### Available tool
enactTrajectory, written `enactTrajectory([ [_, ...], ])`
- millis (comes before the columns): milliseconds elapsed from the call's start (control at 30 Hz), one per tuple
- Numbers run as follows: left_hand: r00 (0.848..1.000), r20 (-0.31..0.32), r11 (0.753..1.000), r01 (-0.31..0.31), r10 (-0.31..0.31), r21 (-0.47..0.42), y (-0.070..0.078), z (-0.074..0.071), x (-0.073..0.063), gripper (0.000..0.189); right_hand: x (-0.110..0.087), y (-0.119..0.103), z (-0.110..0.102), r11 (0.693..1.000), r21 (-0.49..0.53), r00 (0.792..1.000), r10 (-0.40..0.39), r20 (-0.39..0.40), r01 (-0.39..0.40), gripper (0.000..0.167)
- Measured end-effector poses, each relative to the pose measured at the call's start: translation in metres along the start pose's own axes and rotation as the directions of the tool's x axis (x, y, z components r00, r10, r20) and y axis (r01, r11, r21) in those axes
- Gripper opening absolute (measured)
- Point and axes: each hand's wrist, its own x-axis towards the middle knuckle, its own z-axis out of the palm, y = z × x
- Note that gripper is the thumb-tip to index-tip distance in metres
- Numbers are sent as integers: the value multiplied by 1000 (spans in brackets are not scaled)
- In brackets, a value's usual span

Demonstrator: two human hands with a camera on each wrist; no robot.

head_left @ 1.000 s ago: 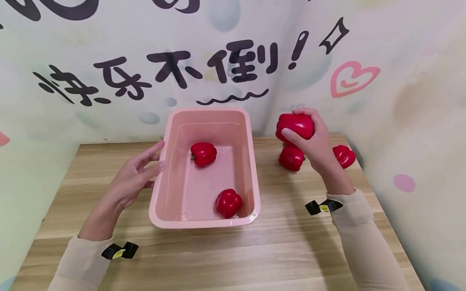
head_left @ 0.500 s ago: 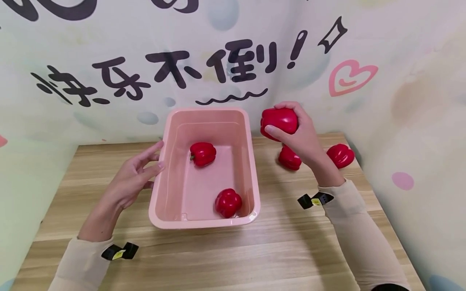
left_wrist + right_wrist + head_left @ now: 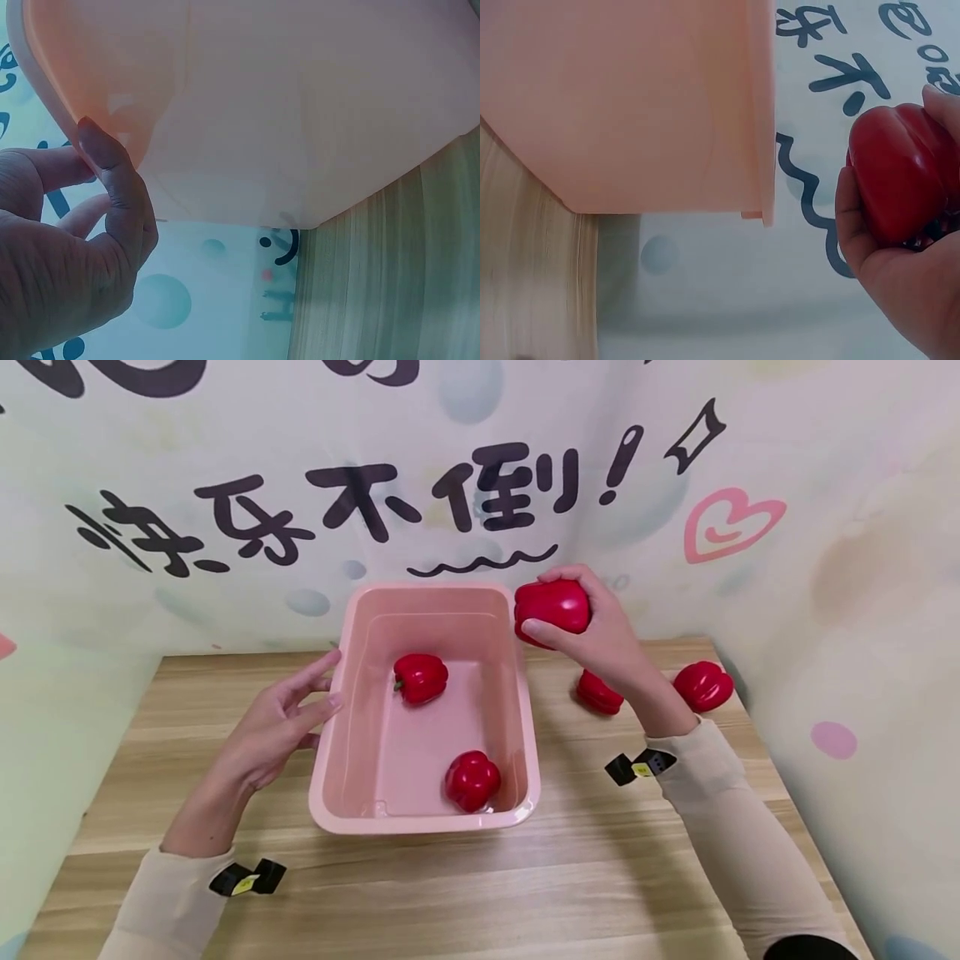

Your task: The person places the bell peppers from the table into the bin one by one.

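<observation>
My right hand grips a red bell pepper, thumb in front and fingers round the back. It is raised at the far right corner of the pink bin, overlapping its rim in the head view. In the right wrist view this pepper sits in the palm, apart from the bin wall. With bent fingers, my left hand holds the bin's left rim; the left wrist view shows a fingertip right at the edge. Inside lie two peppers, one farther back, one near the front right.
Two more red bell peppers rest on the wooden table right of the bin: one partly covered by my right forearm, another near the right edge. A printed backdrop stands close behind the bin.
The right hand has carried its bell pepper leftward and slightly up, from above the table peppers to the bin's far right corner. The left hand stays at the rim.
</observation>
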Motion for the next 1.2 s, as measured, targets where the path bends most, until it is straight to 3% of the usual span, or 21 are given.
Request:
enactTrajectory([
  [433,1000,6,1000,-3,3,-11,-3,-1,-1,72,14,-18,15,994,-47,986,-90,142,97,59],
  [667,1000,9,999,-11,11,-34,-3,-2,-1,71,22,-29,29,976,-59,948,-186,257,208,60],
  [900,1000,8,1000,4,-4,-7,-2,-2,1,72,29,-37,44,915,-139,886,-316,339,380,59],
  [1067,1000,8,1000,5,-5,-12,-3,-2,-1,72,32,-41,56,866,-238,854,-322,409,440,52],
  [1200,1000,11,1000,-3,3,-20,-3,-2,1,72,36,-40,61,809,-333,830,-305,466,484,54],
])
